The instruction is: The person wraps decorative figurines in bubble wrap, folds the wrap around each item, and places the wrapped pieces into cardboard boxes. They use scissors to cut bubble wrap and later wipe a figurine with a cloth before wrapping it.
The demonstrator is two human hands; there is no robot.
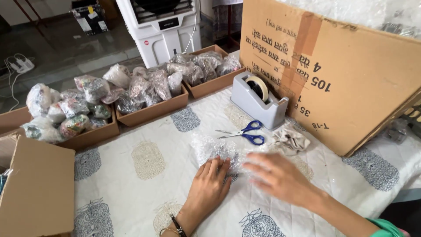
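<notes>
A piece of clear bubble wrap (209, 148) lies on the white patterned cloth (140, 193) in front of me. My left hand (209, 185) rests flat on its near edge, fingers together. Just to the right, my right hand (276, 174) is blurred, palm down with fingers spread over the wrap's right part. Neither hand grips anything. Blue-handled scissors (245, 131) lie shut just beyond the wrap, and a grey tape dispenser (258, 102) stands behind them.
Three shallow brown trays (153, 113) of small plastic-wrapped bundles line the far edge. A large cardboard box (346, 74) stands at right, a crumpled cloth (291, 139) before it. A cardboard flap (37, 188) is at near left. A white cooler (162, 28) stands beyond.
</notes>
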